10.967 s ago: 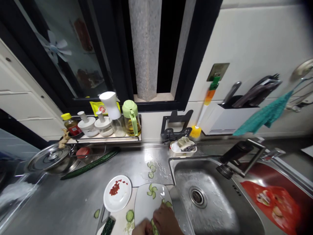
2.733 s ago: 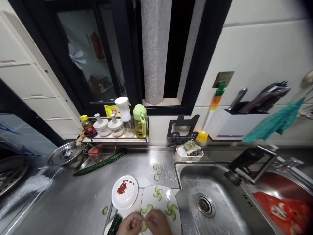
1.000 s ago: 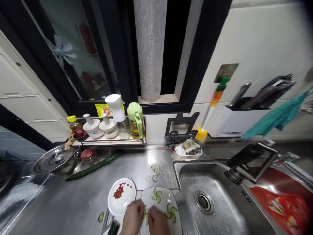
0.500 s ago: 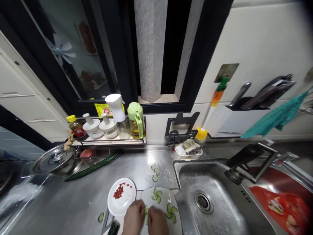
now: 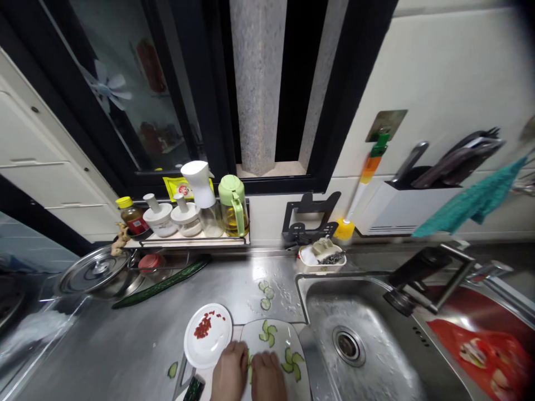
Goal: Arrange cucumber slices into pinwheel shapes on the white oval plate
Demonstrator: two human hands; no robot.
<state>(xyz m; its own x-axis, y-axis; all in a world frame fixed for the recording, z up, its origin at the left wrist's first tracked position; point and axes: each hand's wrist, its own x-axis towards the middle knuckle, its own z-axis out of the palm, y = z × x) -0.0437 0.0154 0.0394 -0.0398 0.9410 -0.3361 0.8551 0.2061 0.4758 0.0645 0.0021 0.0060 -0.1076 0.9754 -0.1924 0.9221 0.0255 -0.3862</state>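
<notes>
Both hands, the left hand [image 5: 229, 372] and right hand [image 5: 267, 376], are settling lower, fingertips pinching cucumber slices [image 5: 249, 361] on the white plate [image 5: 281, 335] (near the counter's front edge), finishing another pinwheel.

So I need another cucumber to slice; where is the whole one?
The long dark-green whole cucumber lies on the steel counter, left of centre, beside the steel pot lid.

Green cucumber slices [image 5: 267, 334] lie in pinwheels on a white plate [image 5: 288, 341]. Left of it, a white saucer [image 5: 213, 345] holds red bits [image 5: 203, 327]. The tabletop [image 5: 125, 345] is grey steel.
</notes>
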